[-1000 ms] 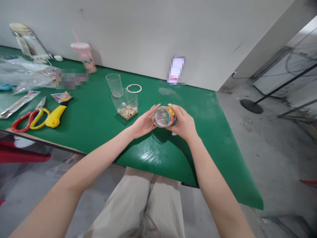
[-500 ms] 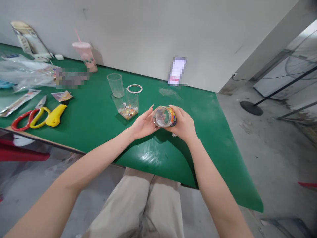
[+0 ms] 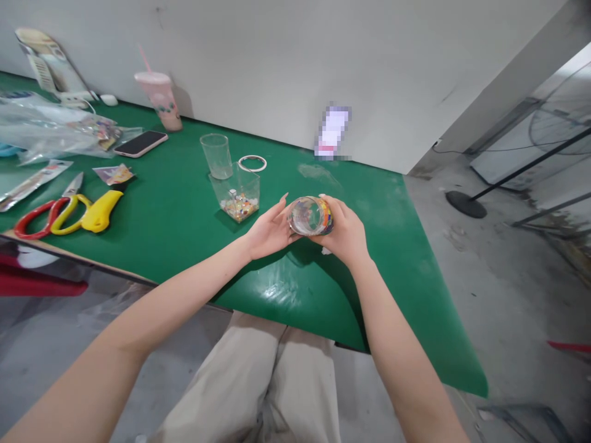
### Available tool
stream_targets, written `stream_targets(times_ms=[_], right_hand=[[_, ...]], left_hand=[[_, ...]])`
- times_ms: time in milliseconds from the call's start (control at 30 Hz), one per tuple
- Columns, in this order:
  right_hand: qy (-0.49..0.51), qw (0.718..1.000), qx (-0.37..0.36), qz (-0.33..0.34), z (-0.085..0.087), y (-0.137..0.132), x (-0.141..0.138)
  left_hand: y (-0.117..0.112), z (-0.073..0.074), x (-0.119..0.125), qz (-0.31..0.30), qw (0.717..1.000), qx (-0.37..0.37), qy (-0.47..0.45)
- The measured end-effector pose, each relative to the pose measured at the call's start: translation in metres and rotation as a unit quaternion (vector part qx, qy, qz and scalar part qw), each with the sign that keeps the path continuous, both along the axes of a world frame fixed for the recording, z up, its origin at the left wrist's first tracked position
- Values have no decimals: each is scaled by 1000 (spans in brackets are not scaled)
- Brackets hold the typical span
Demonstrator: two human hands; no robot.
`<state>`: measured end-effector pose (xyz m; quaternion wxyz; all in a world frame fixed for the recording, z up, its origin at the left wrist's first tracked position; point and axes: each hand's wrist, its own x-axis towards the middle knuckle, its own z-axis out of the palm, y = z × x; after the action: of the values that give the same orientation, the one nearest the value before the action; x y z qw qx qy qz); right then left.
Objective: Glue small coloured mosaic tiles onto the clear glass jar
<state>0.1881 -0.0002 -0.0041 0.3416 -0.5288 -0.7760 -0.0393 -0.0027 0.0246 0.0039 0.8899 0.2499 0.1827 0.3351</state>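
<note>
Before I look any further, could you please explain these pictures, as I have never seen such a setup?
There is no machine here: you are seeing a person's two bare hands. Every picture comes from one camera worn on the head, looking forward and down. The right hand holds a glass vessel with coloured patches on its side. The left hand is open at the vessel's clear end; whether it touches is hard to tell. On the green table are a clear angular cup with small colourful pieces inside, a clear round cup, a white ring, a phone, scissors and a pink drink cup.
</note>
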Motion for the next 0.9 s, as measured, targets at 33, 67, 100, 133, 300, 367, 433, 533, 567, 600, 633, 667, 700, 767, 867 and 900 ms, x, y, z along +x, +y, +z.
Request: stream_targets(times_ms=[33, 67, 100, 133, 300, 367, 433, 533, 567, 600, 633, 667, 700, 767, 867, 900], right_hand=[[1, 1000, 1, -2, 0, 0, 0], [2, 1000, 2, -4, 0, 0, 0], [3, 1000, 4, -4, 0, -1, -1], [4, 1000, 7, -2, 0, 0, -1], [0, 1000, 12, 15, -1, 1, 0], [-1, 1000, 13, 19, -2, 1, 1], [-4, 1000, 15, 23, -2, 1, 1], [-13, 1000, 15, 24, -3, 1, 1], [-15, 1000, 16, 22, -3, 1, 1], [-16, 1000, 16, 20, -3, 0, 0], [-16, 1000, 16, 19, -3, 0, 0], [-16, 1000, 16, 17, -3, 0, 0], [-14, 1000, 16, 17, -3, 0, 0], [-11, 1000, 16, 18, -3, 1, 0], [-9, 1000, 22, 20, -4, 2, 0], [-7, 999, 26, 20, -5, 2, 0]], left_hand=[[0, 0, 0, -1, 1000, 0, -5], [0, 0, -1, -1, 1000, -1, -9], [1, 0, -1, -1, 1000, -3, -12], [1, -1, -2, -1, 1000, -7, -14], [3, -2, -4, -16, 999, -18, -29], [4, -3, -4, -17, 999, -17, -33], [4, -3, -4, -15, 999, -15, -29], [4, -4, -4, -13, 1000, -9, -15], [4, -4, -4, -11, 1000, -6, -10], [4, -4, -4, -6, 1000, -2, -6], [4, -4, -4, -2, 1000, 2, -2], [4, -5, -4, 2, 1000, 4, 2], [4, -5, -4, 4, 1000, 5, 4], [5, -5, -3, 4, 1000, 6, 8], [4, -4, -3, 8, 1000, 0, 13], [4, -4, -3, 9, 1000, -1, 15]])
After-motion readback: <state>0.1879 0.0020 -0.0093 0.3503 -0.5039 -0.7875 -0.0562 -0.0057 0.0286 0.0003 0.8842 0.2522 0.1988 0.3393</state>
